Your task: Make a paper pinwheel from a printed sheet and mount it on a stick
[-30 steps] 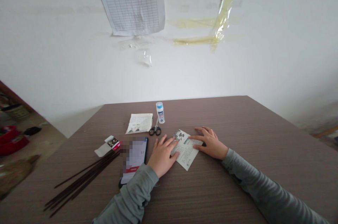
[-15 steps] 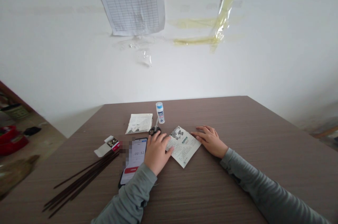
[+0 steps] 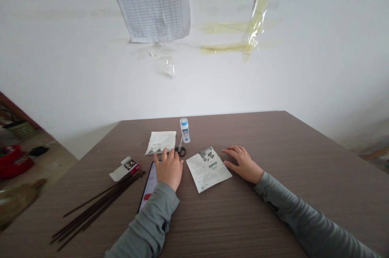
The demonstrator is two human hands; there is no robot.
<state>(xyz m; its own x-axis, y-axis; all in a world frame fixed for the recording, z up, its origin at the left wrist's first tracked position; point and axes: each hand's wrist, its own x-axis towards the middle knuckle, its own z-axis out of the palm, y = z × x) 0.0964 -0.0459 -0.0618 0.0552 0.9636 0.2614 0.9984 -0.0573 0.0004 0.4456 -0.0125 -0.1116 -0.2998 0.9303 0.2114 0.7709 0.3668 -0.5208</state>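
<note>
Thin dark-brown sticks (image 3: 115,191): bundled on the brown wood-grained bench (image 3: 249,225), ends beside a small printed cardboard box (image 3: 131,165).
Flat black phone (image 3: 148,185): screen lit, partly hidden by my grey-sleeved left hand (image 3: 168,169).
Off-white printed paper stack (image 3: 161,140): lies flat; probably light and soft-edged, best pinched by a side.
Left hand: fingers spread, gripping nothing, fingertips close to the stack's near edge; whether they touch, I cannot tell.
Black-handled metal scissors (image 3: 181,151): near the white plastic bottle with a blue top (image 3: 185,131).
Off-white printed paper square (image 3: 209,171): flat on the bench between my hands, set askew; likely very light, easily creased or torn, apt to skid, so I'd pinch a corner gently.
Grey-sleeved right hand (image 3: 241,163): fingers loosely parted, holding nothing, just beside the square's right edge.
</note>
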